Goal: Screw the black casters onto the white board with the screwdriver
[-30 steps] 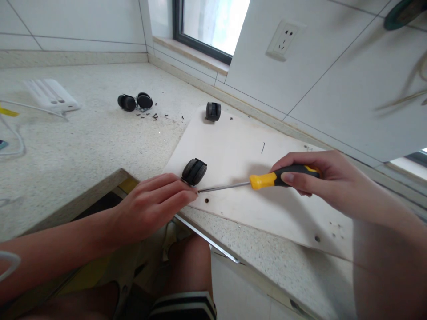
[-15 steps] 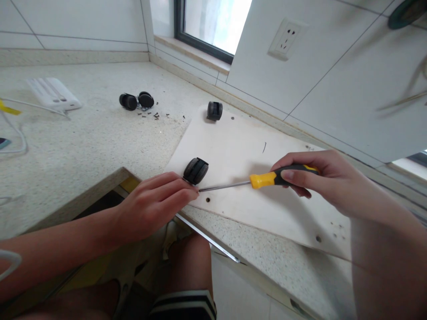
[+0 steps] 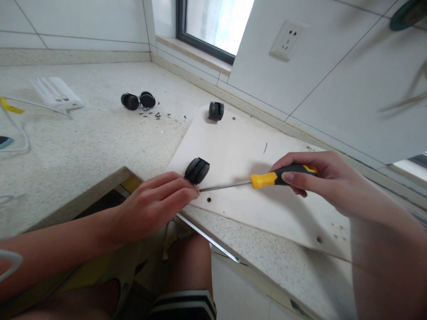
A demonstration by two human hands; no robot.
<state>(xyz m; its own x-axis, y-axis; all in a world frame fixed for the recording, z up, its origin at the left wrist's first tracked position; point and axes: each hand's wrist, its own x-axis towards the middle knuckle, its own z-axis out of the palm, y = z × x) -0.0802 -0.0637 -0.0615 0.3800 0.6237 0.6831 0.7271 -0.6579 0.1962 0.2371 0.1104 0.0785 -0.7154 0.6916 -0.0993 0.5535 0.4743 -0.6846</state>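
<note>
Board (image 3: 233, 151) on countertop (image 3: 93, 138), two casters (image 3: 197, 170) on board. Other casters (image 3: 147, 99), screws (image 3: 158, 116) left of board; power bank (image 3: 58, 92) farther left.

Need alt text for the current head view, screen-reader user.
The right hand holds a yellow-black screwdriver, its tip at the left hand, beside a black caster on a white board. A second caster sits farther back; two more casters lie on the counter near loose screws.

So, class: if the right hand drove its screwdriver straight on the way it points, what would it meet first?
Most likely the fingertips of the left hand, beside the nearer black caster. The screwdriver in the right hand points at them, though whether its tip touches is unclear.
</note>
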